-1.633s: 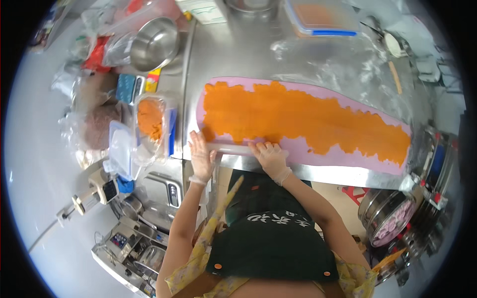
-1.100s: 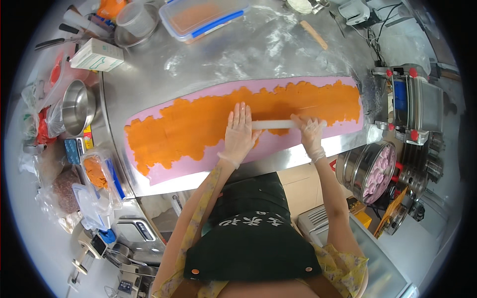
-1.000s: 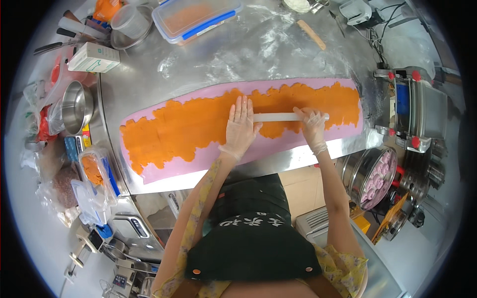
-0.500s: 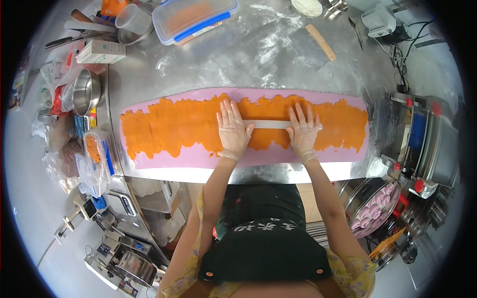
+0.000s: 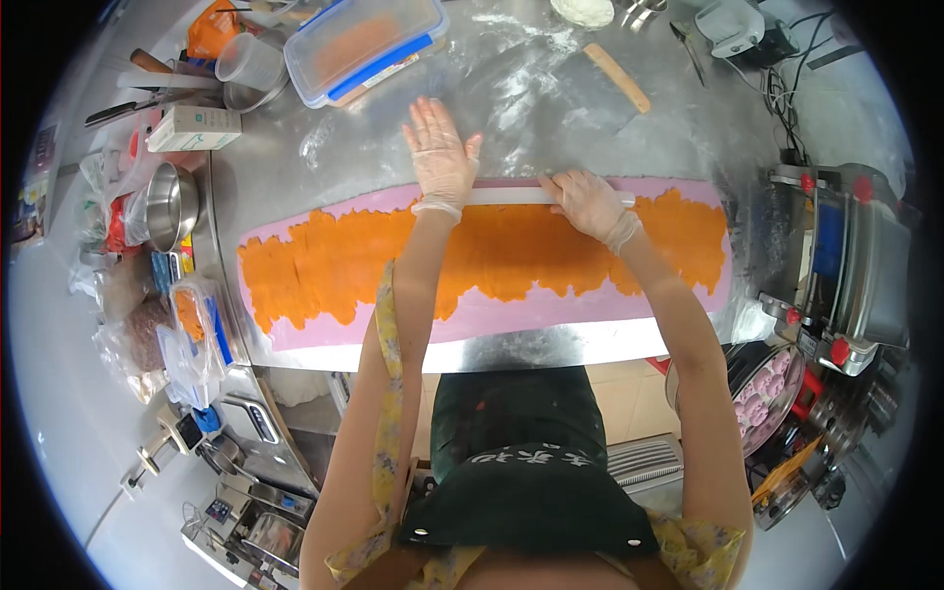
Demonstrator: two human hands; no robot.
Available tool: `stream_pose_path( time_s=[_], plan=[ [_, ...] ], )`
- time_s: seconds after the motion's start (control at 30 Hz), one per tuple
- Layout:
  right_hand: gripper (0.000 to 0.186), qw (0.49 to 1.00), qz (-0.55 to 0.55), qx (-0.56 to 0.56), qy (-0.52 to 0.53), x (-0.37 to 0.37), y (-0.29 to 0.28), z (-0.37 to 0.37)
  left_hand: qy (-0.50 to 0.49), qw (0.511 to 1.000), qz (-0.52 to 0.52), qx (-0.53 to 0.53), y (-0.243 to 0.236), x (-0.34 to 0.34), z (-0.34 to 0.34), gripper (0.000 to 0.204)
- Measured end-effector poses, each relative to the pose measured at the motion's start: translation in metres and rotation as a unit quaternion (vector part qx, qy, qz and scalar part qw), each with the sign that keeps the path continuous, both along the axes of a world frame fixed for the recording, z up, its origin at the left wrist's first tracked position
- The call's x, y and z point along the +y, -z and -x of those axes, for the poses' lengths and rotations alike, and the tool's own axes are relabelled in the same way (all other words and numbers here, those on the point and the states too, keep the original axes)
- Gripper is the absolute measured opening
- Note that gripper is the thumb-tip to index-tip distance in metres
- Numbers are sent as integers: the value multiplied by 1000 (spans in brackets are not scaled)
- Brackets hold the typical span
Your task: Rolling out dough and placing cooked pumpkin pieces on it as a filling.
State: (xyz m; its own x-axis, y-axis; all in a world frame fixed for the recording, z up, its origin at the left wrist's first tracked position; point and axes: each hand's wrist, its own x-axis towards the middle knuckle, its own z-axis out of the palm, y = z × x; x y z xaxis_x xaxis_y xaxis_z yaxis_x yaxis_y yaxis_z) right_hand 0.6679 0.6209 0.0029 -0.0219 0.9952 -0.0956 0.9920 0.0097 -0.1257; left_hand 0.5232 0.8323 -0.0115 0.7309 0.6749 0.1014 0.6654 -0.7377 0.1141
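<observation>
A long sheet of pink dough lies across the steel table with a layer of orange filling spread over most of it. Across its far edge rests a white rolling pin. My left hand, in a clear glove, is flat with fingers stretched beyond the dough; its wrist covers the pin's left end. My right hand, gloved too, curls over the pin near its right end.
Behind the dough stand a blue-rimmed lidded container and a wooden-edged scraper. Flour dusts the steel table. To the left are a metal bowl and a carton; a machine stands at the right.
Both hands and the rolling pin have moved away from me, from mid-filling to the dough's far edge. My left hand reaches past the pin; my right hand has turned and curled its fingers.
</observation>
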Motion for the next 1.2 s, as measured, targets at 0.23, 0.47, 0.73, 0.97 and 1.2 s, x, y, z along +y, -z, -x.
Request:
stream_pose_path(
  time_s=[0.23, 0.47, 0.73, 0.97, 1.2],
  plan=[
    [50, 991, -123, 51, 3, -30, -30, 37, -14, 995, 32, -89, -34, -42, 64, 83],
    [58, 964, -75, -44, 253, 1, -19, 62, 4, 998, 64, 27, -8, -55, 92, 81],
    [64, 939, 101, -61, 323, -25, -17, 102, 14, 984, 148, 103, -29, -88, 121, 90],
    [59, 957, 37, 8, 287, -99, -30, 157, 37, 964, 236, 121, -36, -151, 185, 91],
    [58, 968, -122, 23, 218, -134, -22, 150, 70, 975, 207, 50, -52, -157, 172, 84]
  ],
)
